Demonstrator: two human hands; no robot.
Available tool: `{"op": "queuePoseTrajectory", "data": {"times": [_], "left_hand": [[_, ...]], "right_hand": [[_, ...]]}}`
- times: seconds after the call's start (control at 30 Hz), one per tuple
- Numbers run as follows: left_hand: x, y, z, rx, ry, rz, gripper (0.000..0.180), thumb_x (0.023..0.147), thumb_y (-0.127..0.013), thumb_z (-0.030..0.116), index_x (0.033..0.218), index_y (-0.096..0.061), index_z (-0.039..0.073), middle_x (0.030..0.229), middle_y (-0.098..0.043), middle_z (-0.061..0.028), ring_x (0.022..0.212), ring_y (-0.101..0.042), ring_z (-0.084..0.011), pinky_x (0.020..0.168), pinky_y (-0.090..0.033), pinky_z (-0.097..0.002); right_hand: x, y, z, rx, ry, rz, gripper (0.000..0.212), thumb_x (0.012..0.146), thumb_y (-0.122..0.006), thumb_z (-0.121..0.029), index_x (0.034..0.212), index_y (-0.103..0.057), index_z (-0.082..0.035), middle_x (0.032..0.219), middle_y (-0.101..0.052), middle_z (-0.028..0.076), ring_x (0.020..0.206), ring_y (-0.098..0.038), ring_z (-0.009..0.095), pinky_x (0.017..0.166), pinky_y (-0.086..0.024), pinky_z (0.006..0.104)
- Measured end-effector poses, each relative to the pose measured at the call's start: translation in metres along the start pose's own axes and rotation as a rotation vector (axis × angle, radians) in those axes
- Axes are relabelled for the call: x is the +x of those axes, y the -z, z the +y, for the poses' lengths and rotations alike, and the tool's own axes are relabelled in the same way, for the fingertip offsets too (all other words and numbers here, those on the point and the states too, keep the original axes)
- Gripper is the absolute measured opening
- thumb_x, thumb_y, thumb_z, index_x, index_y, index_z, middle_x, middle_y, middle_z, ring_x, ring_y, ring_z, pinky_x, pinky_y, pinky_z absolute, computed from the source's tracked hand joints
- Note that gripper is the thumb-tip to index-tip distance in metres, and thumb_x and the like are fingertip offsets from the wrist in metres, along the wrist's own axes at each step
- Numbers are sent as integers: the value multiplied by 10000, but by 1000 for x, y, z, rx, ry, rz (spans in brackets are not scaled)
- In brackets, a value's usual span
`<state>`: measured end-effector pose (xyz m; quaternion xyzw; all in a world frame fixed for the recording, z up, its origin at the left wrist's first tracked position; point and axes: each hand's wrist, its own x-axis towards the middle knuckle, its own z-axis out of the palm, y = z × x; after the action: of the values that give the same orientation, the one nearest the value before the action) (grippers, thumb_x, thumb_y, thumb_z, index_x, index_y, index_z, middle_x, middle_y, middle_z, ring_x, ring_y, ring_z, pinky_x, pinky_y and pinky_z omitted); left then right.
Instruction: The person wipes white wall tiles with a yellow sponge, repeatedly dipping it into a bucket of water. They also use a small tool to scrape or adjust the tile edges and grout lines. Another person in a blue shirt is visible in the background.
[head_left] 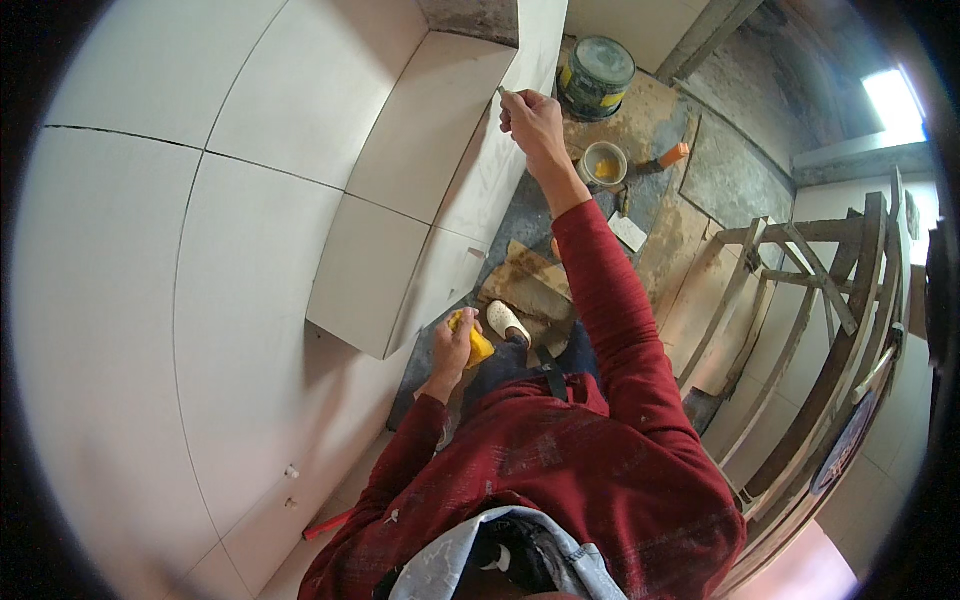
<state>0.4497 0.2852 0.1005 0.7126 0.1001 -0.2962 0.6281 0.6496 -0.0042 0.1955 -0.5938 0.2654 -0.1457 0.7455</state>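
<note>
Both hands are busy: the right hand is up at the edge of the white tile wall, grip pinched around a small tool, while the left hand is wrapped around a yellow sponge down low beside the tiled ledge.

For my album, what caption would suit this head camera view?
Right hand presses a small tool to the white tiled ledge; left hand grips a yellow sponge.
</note>
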Motion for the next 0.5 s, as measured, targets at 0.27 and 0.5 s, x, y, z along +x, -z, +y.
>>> {"op": "queuePoseTrajectory", "data": {"times": [0.27, 0.5], "left_hand": [[0, 1, 1, 31, -35, -19, 337, 1005, -541, 315, 1030, -640, -7, 755, -629, -15, 670, -553, -75, 611, -458, -235], [-1, -1, -4, 3, 18, -25, 332, 1007, -535, 311, 1030, -637, -4, 754, -628, -17, 666, -553, -80, 611, -463, -243]], "right_hand": [[1, -10, 6, -390, 196, 61, 328, 852, -565, -221, 757, -629, 86, 611, -588, 227, 553, -605, 272, 555, -464, 408], [-69, -31, 21, -536, 309, -59, 331, 866, -534, -242, 750, -600, 61, 662, -579, 270, 625, -630, 389, 629, -471, 463]]}}
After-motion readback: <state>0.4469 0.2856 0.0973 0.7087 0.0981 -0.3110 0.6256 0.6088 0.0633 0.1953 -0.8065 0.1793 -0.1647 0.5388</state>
